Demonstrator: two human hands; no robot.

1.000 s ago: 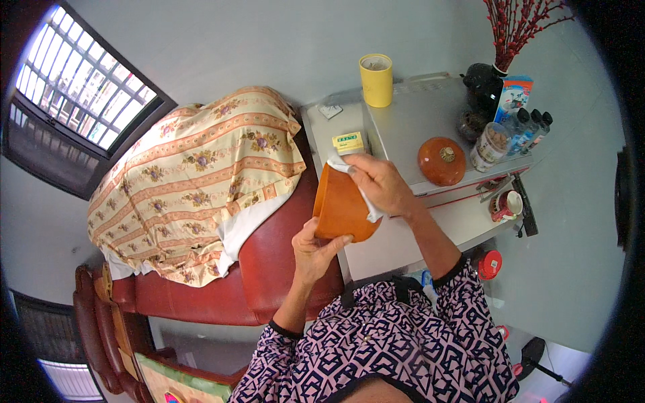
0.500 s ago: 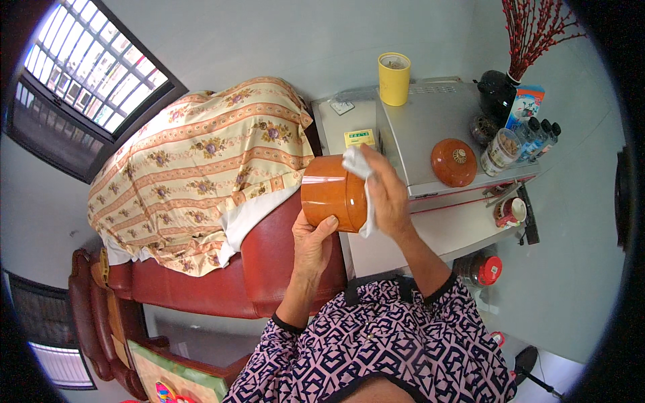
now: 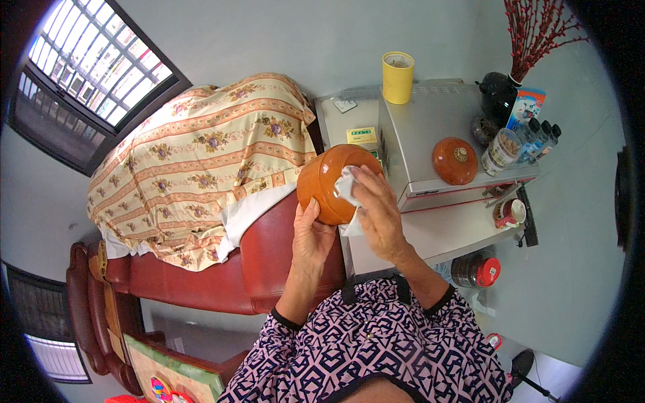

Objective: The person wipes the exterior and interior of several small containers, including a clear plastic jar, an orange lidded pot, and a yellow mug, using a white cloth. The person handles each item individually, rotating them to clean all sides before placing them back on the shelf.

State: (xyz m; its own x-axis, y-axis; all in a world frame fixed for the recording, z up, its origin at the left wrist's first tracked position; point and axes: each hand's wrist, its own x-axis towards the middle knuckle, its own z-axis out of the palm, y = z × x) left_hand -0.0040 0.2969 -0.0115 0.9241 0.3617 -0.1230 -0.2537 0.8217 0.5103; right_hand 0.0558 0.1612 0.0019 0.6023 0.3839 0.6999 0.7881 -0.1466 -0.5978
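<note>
A glossy orange-brown round jar (image 3: 317, 180) is held tilted in the air in front of me. My left hand (image 3: 313, 235) grips its near left side, thumb on the wall. With my right hand (image 3: 378, 211) I press a white cloth (image 3: 347, 186) against the jar's rounded end, and part of the cloth hangs below. The fingers are bent over the cloth. A matching orange-brown lid (image 3: 455, 161) with a pale knob lies on the silver metal cabinet-like appliance (image 3: 423, 127) to the right.
A yellow canister (image 3: 398, 77), a black vase (image 3: 498, 97) with red branches, a clear tub (image 3: 501, 152) and several bottles stand on the appliance. A mug (image 3: 510, 213) is at its right front. The red sofa (image 3: 282, 262) under a flowered cover (image 3: 208, 148) is at left.
The jar has turned so that its rounded end faces me more. My right hand and the cloth have moved lower, from the rim edge onto that end.
</note>
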